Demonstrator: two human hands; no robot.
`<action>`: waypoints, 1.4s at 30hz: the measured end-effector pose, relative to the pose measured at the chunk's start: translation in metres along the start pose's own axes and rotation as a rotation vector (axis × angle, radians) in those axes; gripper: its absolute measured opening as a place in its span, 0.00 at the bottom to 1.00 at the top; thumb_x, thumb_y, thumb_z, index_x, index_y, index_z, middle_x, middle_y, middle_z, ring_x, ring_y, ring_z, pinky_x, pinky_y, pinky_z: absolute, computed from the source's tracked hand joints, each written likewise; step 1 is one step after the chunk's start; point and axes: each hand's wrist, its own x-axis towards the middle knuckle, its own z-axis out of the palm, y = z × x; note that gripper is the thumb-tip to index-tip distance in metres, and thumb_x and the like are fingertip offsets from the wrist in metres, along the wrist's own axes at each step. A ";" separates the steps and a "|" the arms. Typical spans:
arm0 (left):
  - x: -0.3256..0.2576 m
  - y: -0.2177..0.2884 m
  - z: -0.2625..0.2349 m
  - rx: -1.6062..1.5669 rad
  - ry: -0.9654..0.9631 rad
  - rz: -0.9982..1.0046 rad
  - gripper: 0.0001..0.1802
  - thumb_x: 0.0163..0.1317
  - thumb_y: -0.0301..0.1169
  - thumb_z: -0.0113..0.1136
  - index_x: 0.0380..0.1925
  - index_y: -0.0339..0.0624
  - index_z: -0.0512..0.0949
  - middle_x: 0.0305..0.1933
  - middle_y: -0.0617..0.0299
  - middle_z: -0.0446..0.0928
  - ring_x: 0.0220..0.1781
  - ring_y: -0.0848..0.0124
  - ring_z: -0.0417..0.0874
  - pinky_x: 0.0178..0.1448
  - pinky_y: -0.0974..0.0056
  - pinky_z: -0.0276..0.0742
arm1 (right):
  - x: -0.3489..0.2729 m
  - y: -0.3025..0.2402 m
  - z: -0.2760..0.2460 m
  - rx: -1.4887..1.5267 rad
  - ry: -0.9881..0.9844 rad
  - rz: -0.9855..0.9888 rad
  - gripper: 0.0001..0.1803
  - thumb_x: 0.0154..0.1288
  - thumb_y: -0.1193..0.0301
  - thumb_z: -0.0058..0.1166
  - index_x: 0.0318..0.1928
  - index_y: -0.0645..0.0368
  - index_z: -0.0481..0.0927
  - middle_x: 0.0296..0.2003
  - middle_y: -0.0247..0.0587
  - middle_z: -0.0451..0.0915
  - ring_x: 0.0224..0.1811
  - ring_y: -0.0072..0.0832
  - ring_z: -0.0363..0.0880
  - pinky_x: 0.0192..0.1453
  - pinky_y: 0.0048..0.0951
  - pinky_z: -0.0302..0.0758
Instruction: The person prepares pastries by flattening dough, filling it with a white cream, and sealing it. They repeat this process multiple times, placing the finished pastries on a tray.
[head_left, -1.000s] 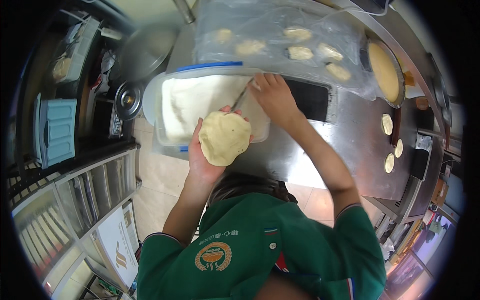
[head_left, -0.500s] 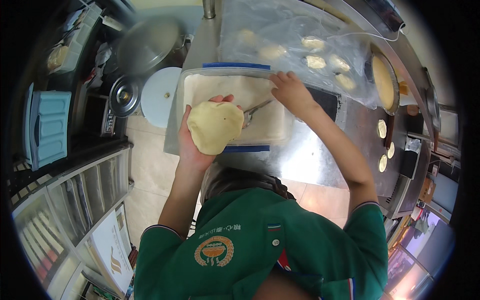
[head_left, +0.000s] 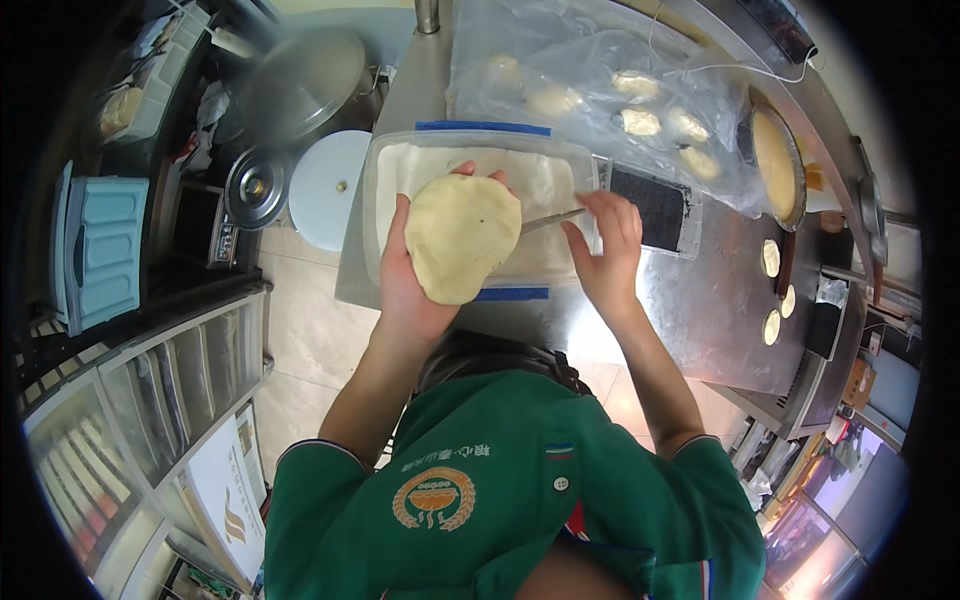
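A flattened round of pale yellow dough (head_left: 463,240) lies on the palm of my left hand (head_left: 414,298), whose thumb and fingertips show round its edge. Beneath it stands a clear plastic tub (head_left: 372,205) with blue side clips, holding an off-white, smooth-topped filling (head_left: 535,165). A metal utensil handle (head_left: 552,219) slants out from behind the dough; its other end is hidden. At the tub's right side, my right hand (head_left: 613,250) is open, thumb and fingers apart on either side of the handle's tip.
Several dough pieces (head_left: 640,122) lie under plastic sheeting (head_left: 560,60) at the back. To the right are a black-based tray (head_left: 650,210), a round pan of yellow stuff (head_left: 775,165) and small dough rounds (head_left: 770,258). A white round lid (head_left: 325,190) sits left of the steel counter (head_left: 690,310).
My right hand has come down and nearer from the tub's far right corner to the utensil handle. The handle now points more level. My left hand has shifted slightly right with the dough.
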 end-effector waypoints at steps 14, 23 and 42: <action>-0.010 -0.033 0.022 0.311 -0.033 -0.106 0.36 0.75 0.54 0.20 0.68 0.39 0.60 0.69 0.47 0.64 0.69 0.59 0.68 0.71 0.56 0.63 | 0.012 -0.032 -0.039 0.269 -0.189 -0.210 0.11 0.48 0.75 0.66 0.34 0.53 0.82 0.35 0.32 0.77 0.35 0.30 0.75 0.40 0.30 0.63; 0.007 -0.051 0.013 0.292 -0.035 -0.147 0.35 0.73 0.52 0.33 0.68 0.36 0.59 0.70 0.43 0.62 0.71 0.51 0.64 0.73 0.50 0.60 | -0.199 -0.003 -0.106 0.279 0.058 0.724 0.07 0.57 0.85 0.57 0.31 0.64 0.73 0.32 0.44 0.74 0.34 0.33 0.74 0.39 0.29 0.71; 0.023 0.027 -0.039 0.182 -0.078 -0.102 0.30 0.70 0.42 0.32 0.67 0.38 0.62 0.68 0.47 0.64 0.67 0.49 0.67 0.69 0.41 0.62 | -0.098 0.036 -0.068 0.066 -0.080 0.158 0.10 0.54 0.78 0.58 0.39 0.59 0.83 0.36 0.41 0.80 0.35 0.39 0.78 0.40 0.36 0.75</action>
